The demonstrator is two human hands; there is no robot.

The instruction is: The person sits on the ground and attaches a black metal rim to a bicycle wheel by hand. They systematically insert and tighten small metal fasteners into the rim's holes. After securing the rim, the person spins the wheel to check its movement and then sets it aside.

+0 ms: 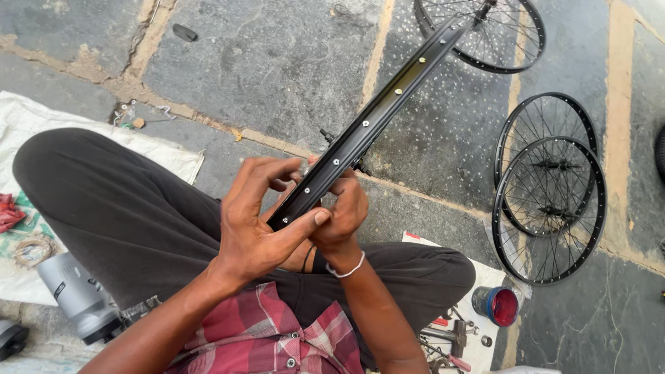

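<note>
Two hands on one black bicycle rim (374, 114) here. Your left hand (260, 221) wraps the near end of it, thumb pressed flat along the inner channel, fingers (267, 173) curled over the top. Your right hand (343, 215) grips the same end from the other side, fingers closed tight around the rim. It runs edge-on, slanting up and away from your lap to the far right, with small silver spoke holes along the channel.

As for containers, a small round tin (497, 305) sits by your right knee on a white sheet (485, 277), with something red inside. Pliers and other small tools (450, 339) lie scattered just beside it. A grey cylinder (80, 294) lies on its side near your left knee.

Room-wise, two spoked wheels (551, 201) lie overlapping on the stone floor (277, 62) to your right, well apart from the rim, and a third wheel (495, 31) sits by the rim's far end. Bare floor is straight ahead.
</note>
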